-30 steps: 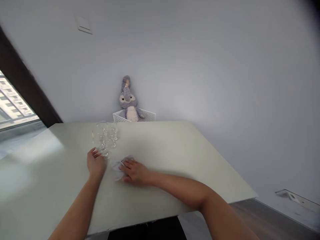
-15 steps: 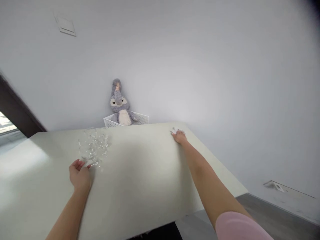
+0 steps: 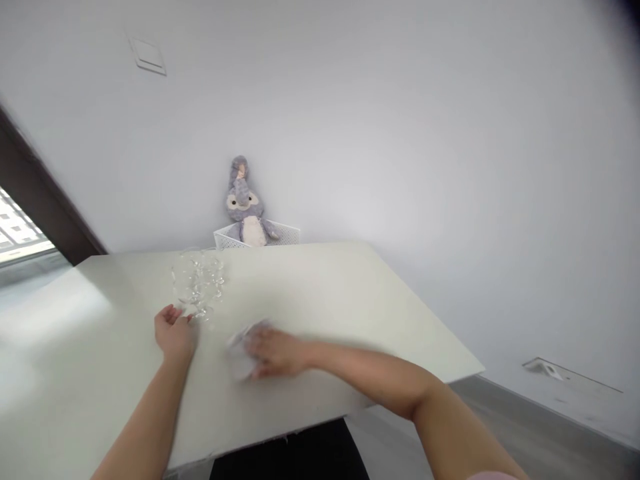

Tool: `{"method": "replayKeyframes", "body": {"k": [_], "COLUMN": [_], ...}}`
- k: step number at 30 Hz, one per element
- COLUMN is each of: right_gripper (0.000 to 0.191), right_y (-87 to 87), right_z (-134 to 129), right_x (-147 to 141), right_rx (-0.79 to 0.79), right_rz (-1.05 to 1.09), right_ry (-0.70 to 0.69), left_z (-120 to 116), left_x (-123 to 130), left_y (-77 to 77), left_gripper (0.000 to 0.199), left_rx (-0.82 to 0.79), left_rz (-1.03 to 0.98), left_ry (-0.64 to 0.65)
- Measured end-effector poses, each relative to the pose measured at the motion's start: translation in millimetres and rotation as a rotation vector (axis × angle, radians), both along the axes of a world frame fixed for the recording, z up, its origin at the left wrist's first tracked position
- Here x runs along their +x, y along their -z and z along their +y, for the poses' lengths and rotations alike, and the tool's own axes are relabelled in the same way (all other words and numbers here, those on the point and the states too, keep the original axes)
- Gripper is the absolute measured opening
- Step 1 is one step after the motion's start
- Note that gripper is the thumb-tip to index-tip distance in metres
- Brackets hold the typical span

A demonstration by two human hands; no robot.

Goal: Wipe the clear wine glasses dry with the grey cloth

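Clear glasses (image 3: 197, 277) stand close together at the left of the pale table (image 3: 320, 287). At their near side is my left hand (image 3: 173, 332), fingers slightly curled and thumb apart, next to the nearest glass; whether it touches the glass I cannot tell. My right hand (image 3: 280, 352) presses a crumpled whitish cloth (image 3: 243, 357) onto the tabletop, right of my left hand and near the front edge. Motion blurs both this hand and the cloth.
Behind the table's far edge, a grey plush toy (image 3: 253, 230) sits in a white perforated basket (image 3: 287, 235) against the wall. A black object (image 3: 295, 457) shows under the front edge. A dark frame (image 3: 45, 193) stands at left.
My right hand has swept from the far right corner toward me and left, with the cloth under it. My left hand stays by the glasses; the view has shifted slightly.
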State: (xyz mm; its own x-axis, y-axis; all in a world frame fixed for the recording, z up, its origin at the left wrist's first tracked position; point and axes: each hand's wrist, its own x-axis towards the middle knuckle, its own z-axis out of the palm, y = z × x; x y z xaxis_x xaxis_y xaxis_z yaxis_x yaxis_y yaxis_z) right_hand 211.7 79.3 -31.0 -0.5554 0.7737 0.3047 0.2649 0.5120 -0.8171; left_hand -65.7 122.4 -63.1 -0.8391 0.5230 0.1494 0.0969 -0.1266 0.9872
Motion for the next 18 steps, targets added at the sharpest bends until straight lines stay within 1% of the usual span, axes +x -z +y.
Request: {"method": "replayKeyframes", "body": {"k": [1,2,3,4,5,6,8,9,10,12,13,14,15,16,18], "right_gripper": [0.042,0.047,0.048,0.045,0.04,0.035,0.032,0.035,0.037,0.045,0.047,0.048,0.05,0.051,0.054], "right_y": [0.9,0.0,-2.5,-6.2,-10.7,-15.5,-24.0,-26.6,-27.6,-23.5,-18.4,-12.0,-4.7,2.7,14.6], "right_z": [-18.9,-31.6,-37.6,-37.0,-31.1,-21.7,-0.9,6.6,10.5,6.4,-0.7,-9.9,-19.9,-29.7,-45.5], "right_x": [-2.0,2.4,13.0,29.5,51.3,77.6,139.4,172.5,205.0,263.0,285.9,303.4,314.8,320.0,312.4], "right_rx": [0.003,-0.009,-0.035,-0.056,-0.069,-0.077,-0.089,-0.087,-0.09,-0.1,-0.098,-0.109,-0.106,-0.091,-0.053], "right_rz": [0.025,0.041,0.06,0.061,0.057,0.035,-0.085,-0.111,-0.13,-0.202,-0.377,-0.551,-0.68,-0.786,-0.877], "right_ry": [-0.171,-0.241,-0.25,-0.208,-0.108,0.027,0.357,0.449,0.51,0.652,0.778,0.879,0.932,0.977,0.999], "left_z": [-0.5,-0.7,-0.9,-0.9,-0.8,-0.7,-0.5,-0.5,-0.5,-0.6,-0.7,-1.0,-1.4,-2.2,-5.1], "left_x": [-0.1,0.0,0.1,0.4,0.6,0.8,0.9,0.9,0.8,1.0,1.2,1.7,2.4,3.3,5.9], "left_y": [-0.5,-1.1,-1.8,-2.3,-2.8,-3.2,-4.0,-4.4,-5.1,-6.9,-8.2,-9.6,-11.2,-12.9,-16.7], "left_gripper": [0.043,0.042,0.042,0.041,0.041,0.041,0.039,0.037,0.034,0.029,0.027,0.026,0.025,0.025,0.026], "left_rx": [0.003,0.004,0.002,0.0,0.001,0.005,0.017,0.022,0.026,0.025,0.019,0.012,0.003,-0.005,-0.016], "left_rz": [-0.005,-0.01,-0.013,-0.014,-0.016,-0.021,-0.039,-0.048,-0.054,-0.054,-0.05,-0.043,-0.036,-0.028,-0.008], "left_ry": [-0.001,-0.002,-0.002,0.001,0.004,0.007,0.009,0.008,0.005,0.003,0.0,-0.004,-0.008,-0.013,-0.025]}}
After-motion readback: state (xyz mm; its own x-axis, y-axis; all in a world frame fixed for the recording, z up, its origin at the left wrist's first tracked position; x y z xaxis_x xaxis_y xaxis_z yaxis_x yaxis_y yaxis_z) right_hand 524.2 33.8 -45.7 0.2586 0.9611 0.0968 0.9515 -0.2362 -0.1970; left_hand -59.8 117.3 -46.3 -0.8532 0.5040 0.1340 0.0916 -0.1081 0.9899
